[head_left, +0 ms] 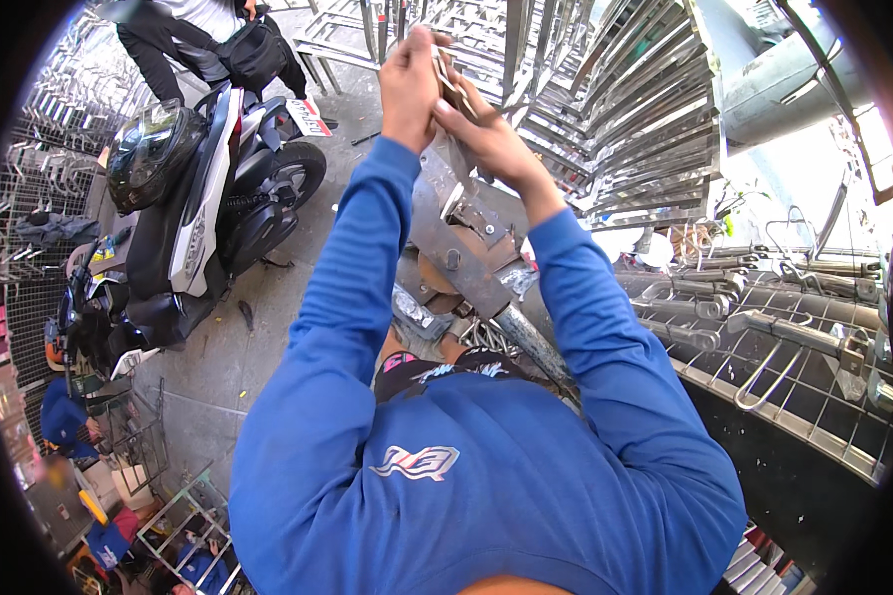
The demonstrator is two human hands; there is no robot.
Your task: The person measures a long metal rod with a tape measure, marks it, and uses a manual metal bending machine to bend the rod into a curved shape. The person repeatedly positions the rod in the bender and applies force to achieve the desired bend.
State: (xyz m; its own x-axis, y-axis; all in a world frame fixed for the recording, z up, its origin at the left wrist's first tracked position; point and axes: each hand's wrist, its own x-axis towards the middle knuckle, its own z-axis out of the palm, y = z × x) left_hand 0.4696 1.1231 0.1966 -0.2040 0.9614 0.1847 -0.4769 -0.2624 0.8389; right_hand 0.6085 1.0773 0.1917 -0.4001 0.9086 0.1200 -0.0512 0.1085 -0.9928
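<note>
Both my arms, in blue sleeves, reach up to the top middle. My left hand (410,87) is closed around one side of a small, thin, flat piece (452,87) that looks like metal. From the other side my right hand (490,139) grips the same piece, thumb towards me. Fingers cover most of it, so its exact kind does not show, nor whether it is one piece or a few stacked. Below my hands stands a bench fixture of flat steel plates (453,256) with a rusty brown round part (437,271), carried on a pipe leg (531,342).
A parked motor scooter (200,213) with a black helmet (154,159) stands to the left. Racks of metal bars (655,109) rise at the upper right. A wire-grid shelf (784,362) holds metal hooks on the right. Another person (208,45) is at the upper left.
</note>
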